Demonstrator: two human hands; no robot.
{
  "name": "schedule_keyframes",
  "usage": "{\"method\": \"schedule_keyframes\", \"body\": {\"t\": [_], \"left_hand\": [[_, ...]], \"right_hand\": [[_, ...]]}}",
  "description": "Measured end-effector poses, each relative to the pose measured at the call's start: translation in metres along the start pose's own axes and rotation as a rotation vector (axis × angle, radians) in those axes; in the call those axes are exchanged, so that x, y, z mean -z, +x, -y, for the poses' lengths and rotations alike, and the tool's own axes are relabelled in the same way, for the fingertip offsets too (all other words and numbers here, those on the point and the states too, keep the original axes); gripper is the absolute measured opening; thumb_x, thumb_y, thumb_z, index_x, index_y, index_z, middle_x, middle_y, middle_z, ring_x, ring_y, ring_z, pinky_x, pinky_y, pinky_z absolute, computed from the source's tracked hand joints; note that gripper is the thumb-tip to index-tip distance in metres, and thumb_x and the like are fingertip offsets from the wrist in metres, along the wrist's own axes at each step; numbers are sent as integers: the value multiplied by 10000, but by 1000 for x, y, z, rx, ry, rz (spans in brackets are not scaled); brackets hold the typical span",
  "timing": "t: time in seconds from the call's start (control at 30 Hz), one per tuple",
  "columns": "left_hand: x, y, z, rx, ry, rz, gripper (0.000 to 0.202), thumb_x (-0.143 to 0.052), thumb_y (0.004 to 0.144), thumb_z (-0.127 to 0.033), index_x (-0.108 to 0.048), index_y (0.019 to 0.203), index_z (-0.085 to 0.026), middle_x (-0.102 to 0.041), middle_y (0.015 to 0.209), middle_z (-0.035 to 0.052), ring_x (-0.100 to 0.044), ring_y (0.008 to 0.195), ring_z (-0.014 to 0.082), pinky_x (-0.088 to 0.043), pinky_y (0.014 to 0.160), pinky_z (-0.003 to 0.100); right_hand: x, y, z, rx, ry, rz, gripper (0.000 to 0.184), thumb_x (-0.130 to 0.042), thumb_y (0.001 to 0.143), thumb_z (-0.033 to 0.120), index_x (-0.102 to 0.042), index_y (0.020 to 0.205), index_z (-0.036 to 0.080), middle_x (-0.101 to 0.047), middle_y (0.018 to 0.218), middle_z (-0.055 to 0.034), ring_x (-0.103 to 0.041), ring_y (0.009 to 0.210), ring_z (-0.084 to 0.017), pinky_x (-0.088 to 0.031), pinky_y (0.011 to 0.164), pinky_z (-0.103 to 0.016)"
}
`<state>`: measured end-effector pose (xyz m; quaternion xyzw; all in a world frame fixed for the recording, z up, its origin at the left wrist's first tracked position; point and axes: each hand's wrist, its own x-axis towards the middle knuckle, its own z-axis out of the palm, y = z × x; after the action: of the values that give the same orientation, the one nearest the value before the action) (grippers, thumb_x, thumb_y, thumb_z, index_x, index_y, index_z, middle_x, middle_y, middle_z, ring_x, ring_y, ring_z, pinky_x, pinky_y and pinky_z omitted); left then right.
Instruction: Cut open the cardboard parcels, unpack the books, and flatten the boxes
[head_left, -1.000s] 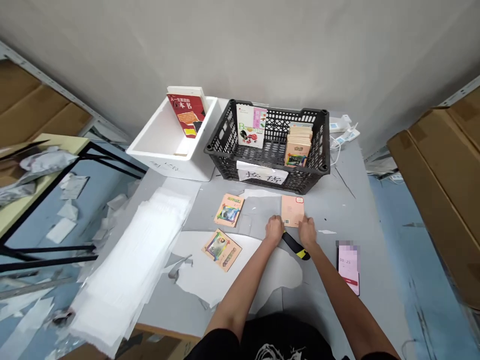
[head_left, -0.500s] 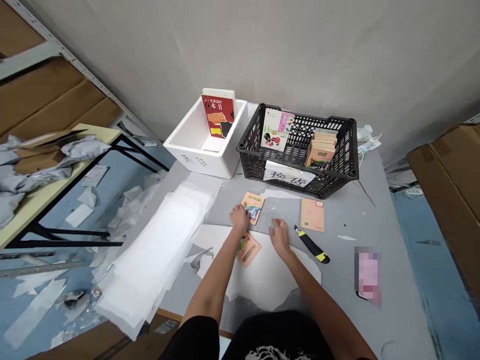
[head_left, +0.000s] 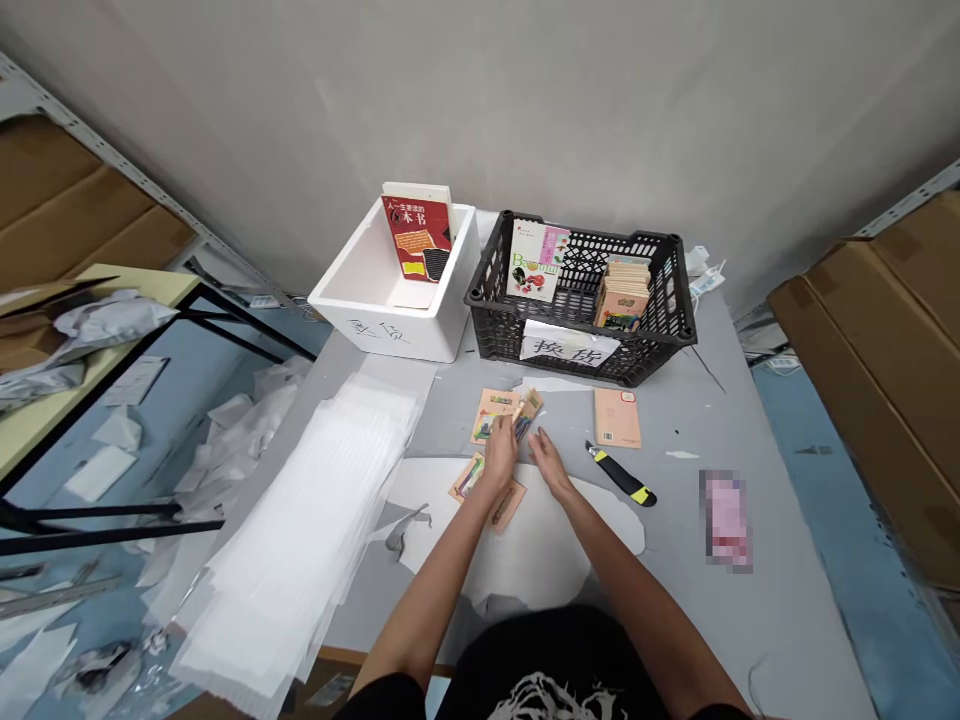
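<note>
My left hand [head_left: 501, 452] is closed on a small orange booklet [head_left: 532, 408], which sits tilted at its fingertips. Just left of it a second orange booklet [head_left: 489, 408] with a coloured cover lies on the grey table, partly under the fingers. My right hand [head_left: 549, 460] is close by on the right, fingers stretched out and nothing held. Below the left wrist, another orange booklet [head_left: 507, 508] and one with a purple picture [head_left: 466, 478] lie on a white sheet [head_left: 555, 550], partly covered by my forearm.
A white foam box [head_left: 405, 335] with a red book [head_left: 416, 238] stands beside a black crate [head_left: 495, 325] of booklets. Right of my hands lie a face-down booklet [head_left: 618, 418], a box cutter [head_left: 621, 476] and a blurred pink item [head_left: 727, 518]. White packing sleeves [head_left: 300, 540] cover the left.
A booklet that lay under my left hand now shows as two side by side, one tilted right in its fingers. My right hand has come closer to the left. The view has shifted slightly.
</note>
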<state>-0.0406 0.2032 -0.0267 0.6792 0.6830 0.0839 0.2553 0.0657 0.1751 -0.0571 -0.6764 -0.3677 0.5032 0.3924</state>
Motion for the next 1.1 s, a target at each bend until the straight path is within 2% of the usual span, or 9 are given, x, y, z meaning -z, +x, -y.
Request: {"method": "schedule_keyframes", "body": {"t": [0.07,0.17,0.27,0.4,0.5,0.6,0.7,0.8,1.1], "left_hand": [[-10,-25,-13,-160,-52,16,403,-310,938,-188,-440,1318,-221,-537,1319,91,-528,1192,182,-438,958,333],[-22,-57,-28,-381,-119,8,459,-302,923,-183,-415,1368,-164,-453,1424,138,-390,1338,236,-348,1069,453],[-21,-66,-37,-465,-172,-21,444,-334,926,-259,-461,1343,-170,-448,1432,135,-380,1344,252,-327,1085,474],[-1,-46,-46,-326,-388,-65,448,-388,905,-289,-498,1311,-132,-541,1333,158,-502,1222,252,-383,1040,432],[15,-29,-53,-183,-664,22,403,-465,876,-332,-581,1214,-146,-662,1134,127,-616,1012,224,-474,895,361],[27,-24,-63,-188,-808,91,298,-487,860,-343,-676,994,-156,-708,933,76,-636,854,189,-483,765,287],[35,-30,-74,-211,-786,78,220,-527,831,-316,-689,845,-168,-689,794,35,-601,736,159,-443,677,250],[40,-38,-83,-222,-649,-3,164,-539,815,-267,-669,762,-182,-642,721,9,-533,646,127,-383,635,235],[47,-34,-83,-288,-477,-147,309,-395,904,-304,-440,616,-200,-455,618,-26,-424,597,122,-295,605,247]], "right_hand": [[7,-6,8,16,136,6,553,-516,771,598,-621,1130,190,-683,1085,-96,-632,1017,-246,-489,870,-376],[26,-21,14,35,290,-24,496,-517,767,618,-640,1002,199,-705,1019,-82,-639,971,-238,-490,868,-370],[52,-37,15,31,358,-62,437,-561,759,589,-621,980,217,-705,1004,-63,-645,923,-227,-498,850,-373],[85,-53,18,-25,516,-8,429,-651,720,550,-608,1011,238,-711,996,-46,-652,915,-237,-519,789,-374],[101,-60,26,-42,587,70,440,-678,718,526,-608,1055,252,-714,1025,-44,-639,995,-252,-515,808,-381],[110,-65,31,-64,606,133,426,-692,717,506,-619,1060,263,-712,1054,-44,-624,1050,-257,-501,849,-395],[111,-66,32,-84,624,152,418,-712,696,498,-630,1040,275,-713,1060,-40,-617,1074,-258,-488,880,-406],[106,-65,30,-90,653,130,428,-727,672,507,-632,1021,278,-714,1053,-39,-612,1085,-264,-476,904,-410],[95,-63,24,-1,566,43,429,-682,723,505,-610,1077,274,-694,1093,-26,-611,1069,-244,-502,861,-372]]}}
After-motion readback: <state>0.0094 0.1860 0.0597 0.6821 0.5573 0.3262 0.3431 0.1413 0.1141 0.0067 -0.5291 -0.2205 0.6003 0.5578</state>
